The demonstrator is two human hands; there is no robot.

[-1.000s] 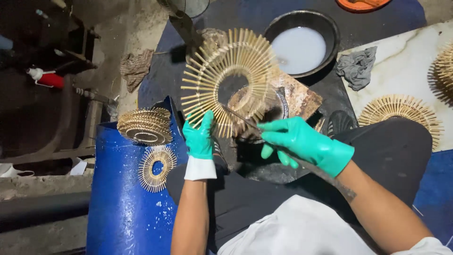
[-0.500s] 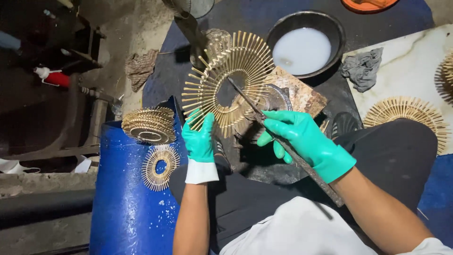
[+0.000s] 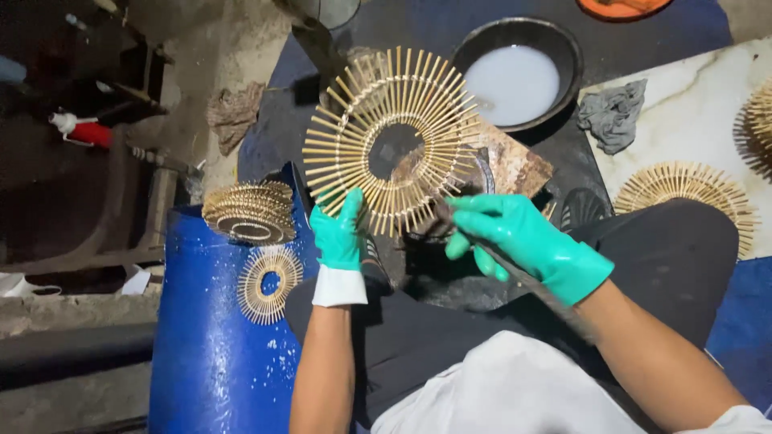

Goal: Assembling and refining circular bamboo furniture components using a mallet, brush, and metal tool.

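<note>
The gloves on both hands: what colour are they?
Teal green on the left hand and the right hand, clear in the head view.

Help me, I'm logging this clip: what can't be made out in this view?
Head view:
- Tip of the thin dark tool in the right hand: hidden behind the round sunburst ring of bamboo sticks.
- Left hand grip on that ring: covered by sticks.
- Orange dish: cut off by top edge.

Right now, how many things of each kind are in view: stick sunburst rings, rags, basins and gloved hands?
Stick sunburst rings: 5, counting the stack as one, held, stack, on drum, on slab, at edge
Rags: 2
Basins: 1
Gloved hands: 2, left, right
Total: 10
</note>
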